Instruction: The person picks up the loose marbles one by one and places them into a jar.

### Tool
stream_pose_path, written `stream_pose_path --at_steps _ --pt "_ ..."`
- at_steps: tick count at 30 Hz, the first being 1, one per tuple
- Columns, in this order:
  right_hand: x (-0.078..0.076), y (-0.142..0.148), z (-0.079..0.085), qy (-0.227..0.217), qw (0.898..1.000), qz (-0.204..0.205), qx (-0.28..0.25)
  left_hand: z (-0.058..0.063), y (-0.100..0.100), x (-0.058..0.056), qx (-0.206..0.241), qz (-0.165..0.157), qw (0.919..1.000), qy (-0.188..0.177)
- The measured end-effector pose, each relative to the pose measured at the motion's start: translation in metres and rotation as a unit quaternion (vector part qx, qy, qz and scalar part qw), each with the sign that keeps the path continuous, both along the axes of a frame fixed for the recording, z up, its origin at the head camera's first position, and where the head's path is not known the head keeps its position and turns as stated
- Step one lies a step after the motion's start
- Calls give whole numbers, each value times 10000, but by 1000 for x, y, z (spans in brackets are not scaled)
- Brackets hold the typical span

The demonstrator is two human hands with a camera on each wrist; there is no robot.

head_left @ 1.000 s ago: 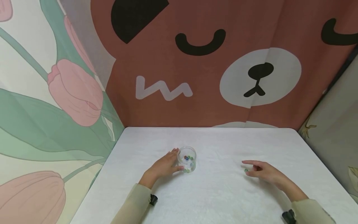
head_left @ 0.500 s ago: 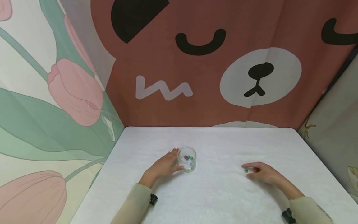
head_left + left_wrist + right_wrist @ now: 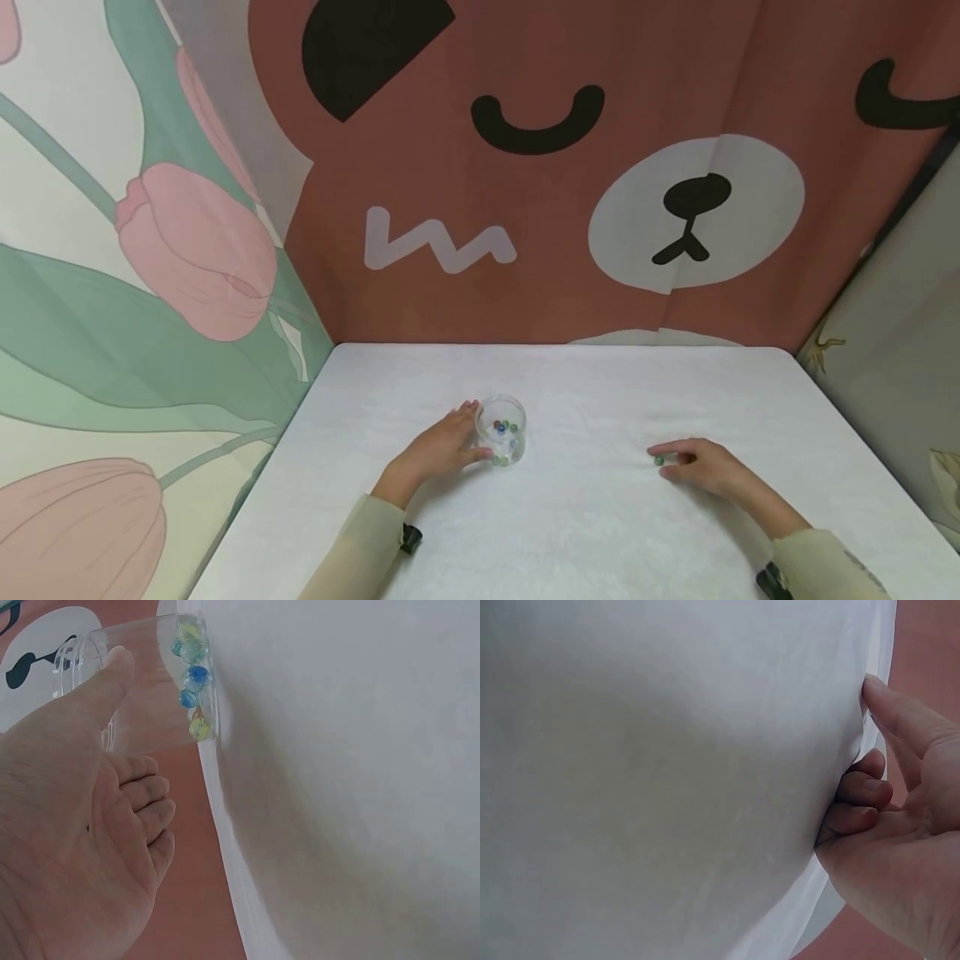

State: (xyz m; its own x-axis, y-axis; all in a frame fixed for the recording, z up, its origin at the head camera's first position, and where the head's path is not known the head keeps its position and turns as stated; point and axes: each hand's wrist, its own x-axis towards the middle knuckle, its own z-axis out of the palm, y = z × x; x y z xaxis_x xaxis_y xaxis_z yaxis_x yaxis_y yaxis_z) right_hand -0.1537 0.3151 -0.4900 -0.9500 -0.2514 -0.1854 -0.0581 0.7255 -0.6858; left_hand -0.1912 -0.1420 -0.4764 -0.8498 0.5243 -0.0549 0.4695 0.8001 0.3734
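Note:
In the head view, a clear jar (image 3: 501,433) stands upright with several coloured glass marbles (image 3: 193,679) at its bottom. My left hand (image 3: 438,450) holds the jar from its left side, thumb at the front and fingertips toward the back. In the left wrist view the thumb lies along the jar's wall. A single green marble (image 3: 659,461) lies on the white table at the right. Around it reach the index finger and thumb of my right hand (image 3: 705,467), spread apart. In the right wrist view the other fingers (image 3: 855,817) are curled, and the marble is hidden.
A white cloth covers the table (image 3: 577,533). Behind it hangs a brown curtain (image 3: 555,292) with a bear print, and a flower-print curtain (image 3: 210,367) borders the left side. Both wrists carry a black strap (image 3: 410,538).
My right hand has shifted slightly left, its index finger coming down beside the green marble and the thumb drawing nearer. My left hand and the jar stay in place.

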Motion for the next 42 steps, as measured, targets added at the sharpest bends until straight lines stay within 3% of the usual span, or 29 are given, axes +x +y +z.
stream_pose_path --at_steps 23,42 --pt "-1 -3 -5 136 9994 -236 229 -9 0 -3 -120 35 9999 32" --pt "-4 1 2 -117 9997 -193 108 -4 3 -4 -183 3 9998 17"
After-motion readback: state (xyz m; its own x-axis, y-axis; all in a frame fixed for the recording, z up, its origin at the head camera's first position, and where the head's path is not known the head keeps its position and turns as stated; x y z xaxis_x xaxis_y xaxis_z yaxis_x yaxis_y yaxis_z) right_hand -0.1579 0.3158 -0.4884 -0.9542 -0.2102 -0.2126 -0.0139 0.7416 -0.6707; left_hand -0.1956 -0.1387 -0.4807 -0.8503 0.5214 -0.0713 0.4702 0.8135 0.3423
